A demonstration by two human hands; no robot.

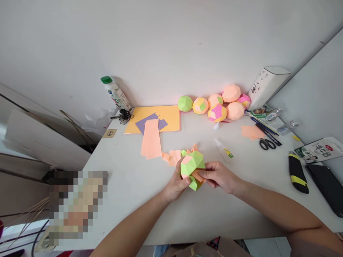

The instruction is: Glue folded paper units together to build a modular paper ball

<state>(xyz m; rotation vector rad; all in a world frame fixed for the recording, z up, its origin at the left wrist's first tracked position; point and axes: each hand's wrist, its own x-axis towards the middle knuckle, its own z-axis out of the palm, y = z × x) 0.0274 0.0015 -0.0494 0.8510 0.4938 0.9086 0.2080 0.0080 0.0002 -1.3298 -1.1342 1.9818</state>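
A partly formed paper ball (193, 162) of green and peach facets is held over the front middle of the table. My left hand (177, 184) cups it from the left, its thumb on the lower edge. With my right hand (217, 175) I pinch a peach flap (197, 175) on the ball's right side, by an opening. A green piece (195, 183) hangs out below. Just behind the ball lie folded peach paper pieces (174, 157). To the right, a white glue bottle (223, 150) lies uncapped, its tip pointing away from me.
Several finished paper balls (200, 106) sit along the wall. Peach strips (151, 141) and purple paper (163, 124) overlap a yellow sheet stack (134, 119). Scissors (267, 144), a box cutter (298, 173) and a phone (325, 189) lie right. A bottle (116, 93) stands back left.
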